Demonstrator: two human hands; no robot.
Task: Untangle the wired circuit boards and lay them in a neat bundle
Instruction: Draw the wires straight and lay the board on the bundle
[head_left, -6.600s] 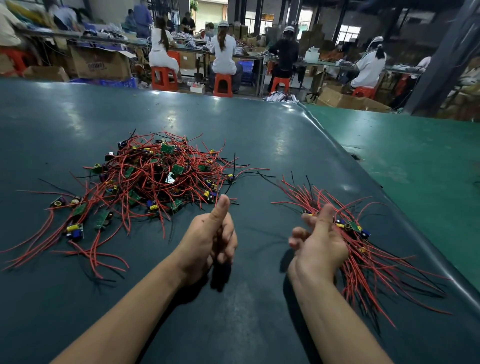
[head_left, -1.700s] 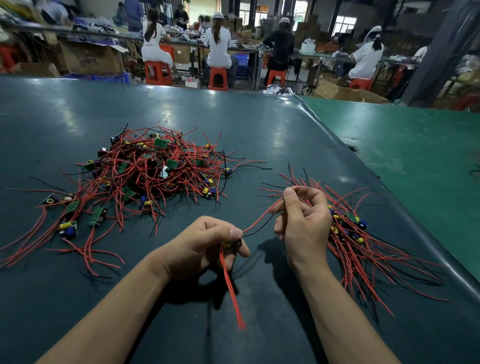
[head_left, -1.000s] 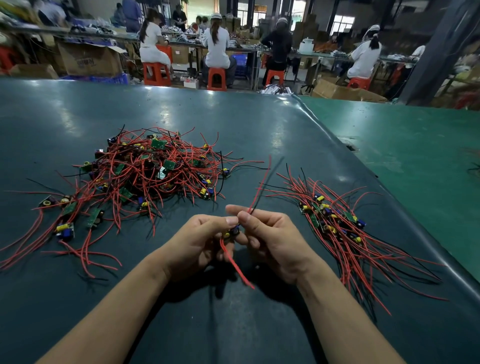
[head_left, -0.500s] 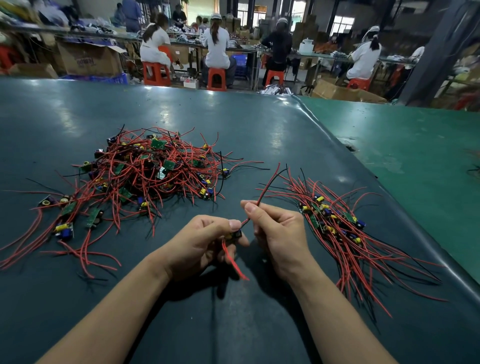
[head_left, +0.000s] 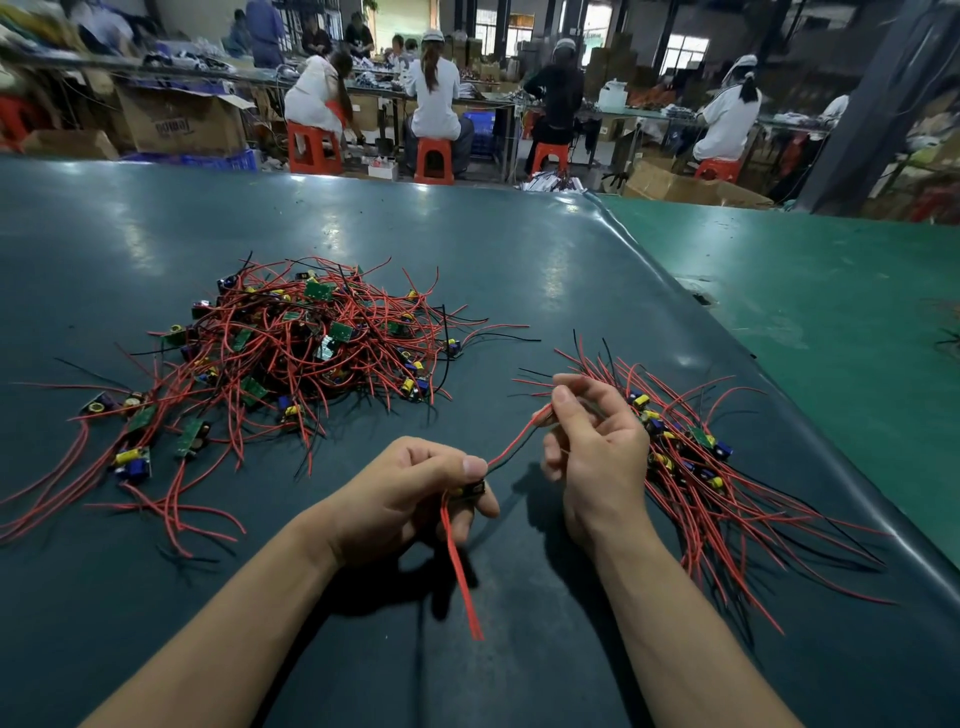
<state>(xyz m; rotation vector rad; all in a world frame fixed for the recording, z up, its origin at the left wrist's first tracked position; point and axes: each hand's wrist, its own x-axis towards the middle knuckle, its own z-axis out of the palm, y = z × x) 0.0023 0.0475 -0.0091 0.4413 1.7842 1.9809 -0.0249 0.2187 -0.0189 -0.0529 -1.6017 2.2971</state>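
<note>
Change: since half a second ago, right hand drawn up and away from left hand, stretching the leads taut between the two.
Left fingers: curled round one small circuit board, thumb pressing it against the forefinger; a further red wire hanging down from the grip toward the wrist side.
Right fingers: thumb and forefinger pinching the far ends of the same leads, remaining fingers loosely curled beneath.
Reason for the hold: probably anchoring the board with one hand while running the leads straight with the other, so as to lie parallel with the rest.
Task's thing, sorted: neat bundle just beyond and beside the right fingers, boards clustered mid-length, wires fanned roughly one way.
Task's thing, unsorted: tangled pile well beyond the left fingers, spreading out to their left.
Surface: dark counter under both heaps.
Containers: cardboard boxes far beyond both hands; contents not discernible.
</note>
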